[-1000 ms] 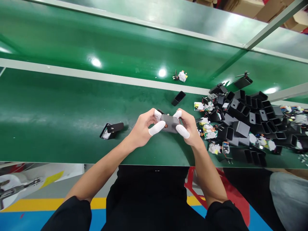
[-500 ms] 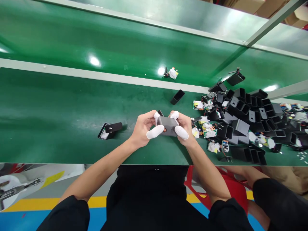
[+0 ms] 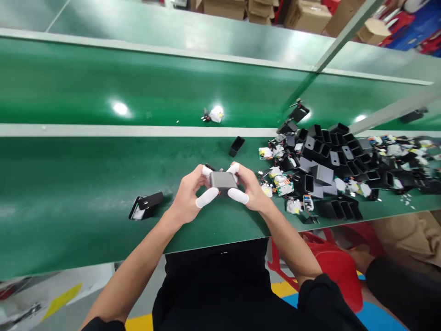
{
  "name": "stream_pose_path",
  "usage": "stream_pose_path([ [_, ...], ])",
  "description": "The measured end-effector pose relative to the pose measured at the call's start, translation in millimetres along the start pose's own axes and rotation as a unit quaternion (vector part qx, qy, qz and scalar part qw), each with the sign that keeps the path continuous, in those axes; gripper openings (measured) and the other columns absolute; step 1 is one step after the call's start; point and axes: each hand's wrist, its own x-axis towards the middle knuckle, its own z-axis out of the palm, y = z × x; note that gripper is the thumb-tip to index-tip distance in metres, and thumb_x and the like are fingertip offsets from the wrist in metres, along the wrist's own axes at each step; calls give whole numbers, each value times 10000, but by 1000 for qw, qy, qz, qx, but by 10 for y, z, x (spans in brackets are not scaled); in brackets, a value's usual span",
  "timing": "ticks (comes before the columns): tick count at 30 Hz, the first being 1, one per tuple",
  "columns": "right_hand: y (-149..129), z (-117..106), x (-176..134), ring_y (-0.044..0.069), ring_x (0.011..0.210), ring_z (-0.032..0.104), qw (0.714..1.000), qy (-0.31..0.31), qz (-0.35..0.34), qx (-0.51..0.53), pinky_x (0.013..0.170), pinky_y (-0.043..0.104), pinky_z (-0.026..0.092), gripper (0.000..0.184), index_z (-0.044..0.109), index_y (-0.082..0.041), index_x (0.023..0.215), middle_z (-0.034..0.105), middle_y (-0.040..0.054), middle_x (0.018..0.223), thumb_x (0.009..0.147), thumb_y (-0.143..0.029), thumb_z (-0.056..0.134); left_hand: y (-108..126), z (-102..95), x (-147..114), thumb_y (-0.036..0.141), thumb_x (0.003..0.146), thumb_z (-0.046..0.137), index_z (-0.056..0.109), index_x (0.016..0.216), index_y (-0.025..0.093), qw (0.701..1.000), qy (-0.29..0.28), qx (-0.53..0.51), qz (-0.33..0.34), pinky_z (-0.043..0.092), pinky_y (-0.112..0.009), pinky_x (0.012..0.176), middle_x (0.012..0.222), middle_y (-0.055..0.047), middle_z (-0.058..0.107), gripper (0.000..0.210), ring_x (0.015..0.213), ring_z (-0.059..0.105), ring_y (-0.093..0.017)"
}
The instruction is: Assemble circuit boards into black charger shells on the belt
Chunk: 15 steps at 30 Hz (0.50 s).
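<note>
Between my two hands is a dark grey box-shaped casing (image 3: 223,179), held above the green bench near its front edge. My left hand (image 3: 189,195) grips its left end, with white covers on the thumb and a fingertip. On the right end my right hand (image 3: 251,189) is closed in the same way, also with white finger covers. A small black part shows behind the casing, partly hidden by the fingers. To the left lies an open black casing (image 3: 146,205) with a white part inside. An empty black casing (image 3: 236,146) rests just beyond my hands.
Many black casings (image 3: 324,174) are heaped at the right, among circuit boards (image 3: 283,184) with white padding. One wired board (image 3: 216,114) lies behind the pale rail (image 3: 138,131). A red stool (image 3: 339,276) and another person's leg are at the lower right.
My view has shifted, so the bench appears turned and moved left. The casing in my hands has tilted, its flat top now showing in place of the face with an orange mark.
</note>
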Motion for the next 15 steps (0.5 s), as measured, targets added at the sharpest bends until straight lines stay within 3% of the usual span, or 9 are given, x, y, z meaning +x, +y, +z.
stream_pose_path([
  [6, 3, -25, 16, 166, 805, 455, 998, -7, -52, -34, 758, 330, 395, 489, 577, -246, 1040, 500, -33, 955, 870, -542, 927, 54, -90, -5, 463, 837, 922, 679, 955, 221, 998, -1, 52, -24, 555, -286, 688, 849, -12, 688, 363, 742, 631, -188],
  [10, 30, -17, 20, 142, 776, 442, 998, -28, -26, -43, 748, 310, 386, 585, 531, -251, 956, 474, -63, 906, 803, -610, 966, 91, -134, 2, 471, 795, 925, 722, 979, 241, 994, 1, 103, -33, 596, -302, 681, 870, -15, 734, 358, 748, 689, -223],
  [13, 72, -20, 26, 139, 800, 431, 999, -42, -4, -18, 757, 298, 373, 617, 511, -253, 938, 458, -69, 902, 790, -636, 972, 39, -195, 8, 558, 807, 868, 758, 1025, 260, 985, 28, 168, -23, 643, -340, 687, 850, -22, 747, 385, 747, 721, -255],
  [15, 85, -31, 26, 137, 830, 433, 999, -50, -12, -5, 787, 290, 379, 566, 520, -248, 970, 450, -66, 922, 837, -574, 963, -30, -249, 34, 615, 763, 861, 789, 985, 249, 972, 77, 224, 7, 652, -340, 635, 785, -26, 751, 434, 688, 726, -260],
])
